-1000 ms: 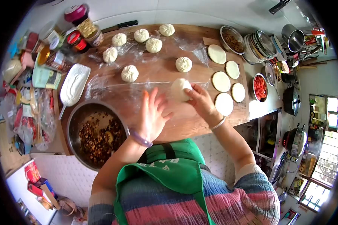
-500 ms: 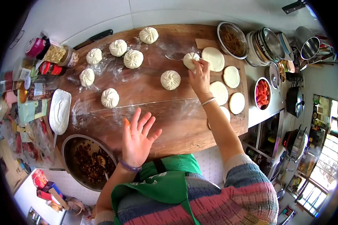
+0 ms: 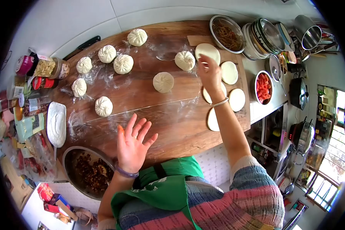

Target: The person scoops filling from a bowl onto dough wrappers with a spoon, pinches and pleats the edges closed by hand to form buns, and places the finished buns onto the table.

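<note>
**Right hand off the bun**

Half a second back I saw them touching; now it's over by the dough rounds, can't tell if fingertips meet. Bun sits pleats-up on the surface. Left hand still empty, fingers spread.

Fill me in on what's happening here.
Someone in a green apron is working at a wooden board that holds eight pleated buns and, toward its right side, five flat dough rounds. The right hand, fingers loosely curled with nothing visible in them, partly covers the farthest round, beside a bun. The left hand is open and empty, palm showing. A bowl of dark chopped mix stands at the near left.
</note>
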Action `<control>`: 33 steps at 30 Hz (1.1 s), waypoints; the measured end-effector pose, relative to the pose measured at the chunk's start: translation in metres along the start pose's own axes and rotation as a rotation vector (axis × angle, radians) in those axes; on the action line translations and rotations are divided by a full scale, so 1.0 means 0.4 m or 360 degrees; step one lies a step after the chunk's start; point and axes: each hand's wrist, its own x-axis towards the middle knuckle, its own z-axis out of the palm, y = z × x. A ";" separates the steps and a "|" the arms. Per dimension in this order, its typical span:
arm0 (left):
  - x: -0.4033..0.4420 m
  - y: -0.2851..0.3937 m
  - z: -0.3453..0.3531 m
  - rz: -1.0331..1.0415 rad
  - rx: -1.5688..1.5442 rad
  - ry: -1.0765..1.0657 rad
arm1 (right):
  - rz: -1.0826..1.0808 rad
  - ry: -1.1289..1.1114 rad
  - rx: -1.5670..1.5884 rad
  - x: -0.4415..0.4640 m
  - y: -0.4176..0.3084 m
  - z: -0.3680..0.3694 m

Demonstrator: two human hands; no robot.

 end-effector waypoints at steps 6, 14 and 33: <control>-0.008 0.007 0.000 0.0031 0.0022 0.0047 | 0.0310 0.0034 -0.0779 0.075 0.196 -0.025; -0.026 0.007 -0.002 0.0063 0.0023 0.0095 | 0.0789 -0.0070 -0.0874 0.143 0.228 -0.031; -0.174 0.000 -0.100 0.0206 -0.0044 -0.0145 | 0.1033 -0.0041 -0.0289 0.098 0.097 -0.076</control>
